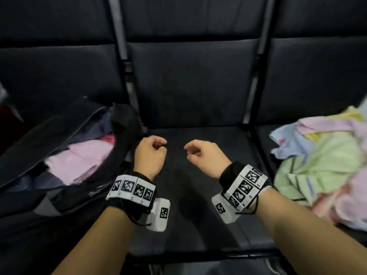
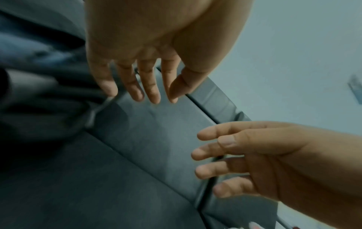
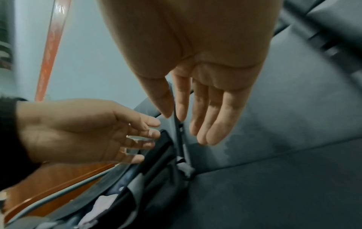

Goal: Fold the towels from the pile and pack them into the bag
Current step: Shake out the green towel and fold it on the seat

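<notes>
A black bag (image 1: 35,147) lies unzipped on the left seat, with a folded pink towel (image 1: 83,157) and darker cloth inside it. On the right seat sits a loose pile of towels (image 1: 321,161) in green, blue, pink and yellow. Both hands hover over the middle seat between them and hold nothing. My left hand (image 1: 156,146) is by the bag's near end, fingers loosely curled. My right hand (image 1: 191,152) faces it a short gap away. In the wrist views the left hand (image 2: 141,86) and right hand (image 3: 195,108) have relaxed, nearly straight fingers. The bag's edge (image 3: 156,178) shows below them.
The three dark padded seats are joined by metal frame bars (image 1: 127,80), with backrests behind. The middle seat (image 1: 198,185) lies under the hands. A reddish-brown wooden surface (image 3: 58,182) sits beyond the bag.
</notes>
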`<act>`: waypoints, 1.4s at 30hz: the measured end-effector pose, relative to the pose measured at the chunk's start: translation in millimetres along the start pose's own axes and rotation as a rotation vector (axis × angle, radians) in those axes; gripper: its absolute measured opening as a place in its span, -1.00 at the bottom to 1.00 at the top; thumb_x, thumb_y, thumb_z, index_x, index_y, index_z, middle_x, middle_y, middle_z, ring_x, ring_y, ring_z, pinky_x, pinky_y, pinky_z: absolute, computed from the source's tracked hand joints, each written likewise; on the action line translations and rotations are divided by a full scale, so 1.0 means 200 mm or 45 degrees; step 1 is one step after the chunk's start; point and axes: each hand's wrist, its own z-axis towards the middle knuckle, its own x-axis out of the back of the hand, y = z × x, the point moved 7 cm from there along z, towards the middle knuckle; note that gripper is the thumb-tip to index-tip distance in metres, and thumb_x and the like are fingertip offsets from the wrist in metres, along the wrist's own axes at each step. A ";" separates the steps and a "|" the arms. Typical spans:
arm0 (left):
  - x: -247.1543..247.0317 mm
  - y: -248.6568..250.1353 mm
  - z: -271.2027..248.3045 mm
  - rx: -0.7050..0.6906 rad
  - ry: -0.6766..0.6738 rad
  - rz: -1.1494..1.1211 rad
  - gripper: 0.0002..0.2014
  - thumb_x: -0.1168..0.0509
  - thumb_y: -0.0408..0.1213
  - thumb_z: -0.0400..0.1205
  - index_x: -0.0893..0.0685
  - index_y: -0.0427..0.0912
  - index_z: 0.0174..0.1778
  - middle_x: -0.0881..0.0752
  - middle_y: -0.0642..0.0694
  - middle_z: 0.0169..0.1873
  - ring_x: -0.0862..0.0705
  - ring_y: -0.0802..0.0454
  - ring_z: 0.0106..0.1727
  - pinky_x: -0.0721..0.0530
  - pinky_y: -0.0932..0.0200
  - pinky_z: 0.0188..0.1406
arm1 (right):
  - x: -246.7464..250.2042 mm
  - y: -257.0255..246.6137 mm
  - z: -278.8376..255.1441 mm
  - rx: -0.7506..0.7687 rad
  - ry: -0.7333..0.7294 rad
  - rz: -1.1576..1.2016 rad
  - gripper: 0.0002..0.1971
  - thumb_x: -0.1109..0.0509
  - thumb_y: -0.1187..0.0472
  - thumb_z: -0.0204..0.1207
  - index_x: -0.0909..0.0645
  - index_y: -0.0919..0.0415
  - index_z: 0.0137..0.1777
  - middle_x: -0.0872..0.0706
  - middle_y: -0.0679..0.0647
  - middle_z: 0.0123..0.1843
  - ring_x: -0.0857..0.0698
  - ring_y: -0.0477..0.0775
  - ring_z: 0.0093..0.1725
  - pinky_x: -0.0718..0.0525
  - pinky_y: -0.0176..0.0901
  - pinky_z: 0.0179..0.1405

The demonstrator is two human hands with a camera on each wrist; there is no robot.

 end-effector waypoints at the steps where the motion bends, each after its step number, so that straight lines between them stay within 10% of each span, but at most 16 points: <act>1: -0.14 0.07 -0.06 -0.025 -0.078 0.021 -0.74 -0.35 -0.46 0.50 -0.77 0.02 -0.09 -0.76 -0.04 -0.01 -0.72 0.02 0.06 -0.65 0.10 0.21 | 0.10 0.10 -0.08 -0.031 0.042 -0.026 -0.72 -0.40 0.16 0.57 -0.67 0.00 0.27 -0.74 -0.12 0.08 -0.70 -0.13 0.05 -0.62 -0.28 0.11; 11: -1.37 0.58 -0.54 -0.161 -0.566 0.042 -0.76 -0.36 -0.45 0.54 -0.79 0.01 -0.05 -0.74 -0.04 0.00 -0.71 0.04 0.06 -0.66 0.10 0.15 | 0.91 1.00 -0.71 -0.238 0.380 -0.247 -0.65 -0.34 0.35 0.50 -0.71 0.14 0.26 -0.77 0.05 0.17 -0.69 0.10 0.17 -0.59 -0.09 0.23; 20: -1.89 0.67 -0.72 -0.182 -0.841 0.080 -0.71 -0.43 -0.30 0.59 -0.73 0.03 0.22 -0.69 0.07 0.18 -0.66 0.14 0.10 -0.61 0.21 0.14 | 1.18 1.44 -0.81 -0.470 0.387 -0.511 -0.34 -0.25 0.40 0.51 -0.37 -0.02 0.61 -0.26 0.09 0.67 -0.47 0.23 0.46 -0.63 0.05 0.23; 28: -1.91 0.71 -0.74 -0.150 -0.774 -0.024 -0.68 -0.39 -0.34 0.60 -0.67 -0.01 0.26 -0.69 0.13 -0.17 -0.62 0.34 -0.35 -0.61 0.44 -0.26 | 1.27 1.46 -0.84 -0.435 0.526 -0.526 -0.76 -0.40 0.16 0.57 -0.67 0.11 0.22 -0.59 0.02 0.05 -0.65 0.17 0.03 -0.60 -0.04 -0.14; 34: -1.73 0.97 -0.76 -0.470 -0.645 -0.084 -0.29 -0.48 -0.26 0.54 -0.39 0.26 0.58 -0.39 0.15 0.37 -0.48 0.12 0.39 -0.53 0.19 0.36 | 1.36 1.06 -0.92 0.078 0.755 -0.156 -0.82 -0.49 0.34 0.44 -0.59 0.11 -0.06 -0.64 -0.02 -0.12 -0.60 0.04 -0.15 -0.62 0.05 -0.09; 37: -1.57 1.10 -0.78 -0.615 -0.601 -0.102 -0.53 -0.47 -0.23 0.54 -0.58 0.28 0.31 -0.55 0.19 0.24 -0.52 0.09 0.36 -0.52 0.19 0.31 | 1.38 0.87 -0.95 0.191 0.800 -0.067 -0.76 -0.45 0.37 0.44 -0.52 0.01 -0.12 -0.63 -0.10 -0.21 -0.58 -0.11 -0.23 -0.59 -0.12 -0.18; 42: -1.23 1.15 -0.79 -0.620 -0.551 -0.284 -0.90 -0.45 -0.30 0.56 -0.67 -0.03 -0.15 -0.71 -0.02 -0.25 -0.65 0.14 -0.24 -0.61 0.16 -0.25 | 1.30 0.57 -0.97 0.342 0.750 0.000 -0.77 -0.41 0.40 0.45 -0.50 0.04 -0.13 -0.59 -0.16 -0.30 -0.57 -0.16 -0.26 -0.47 -0.43 -0.28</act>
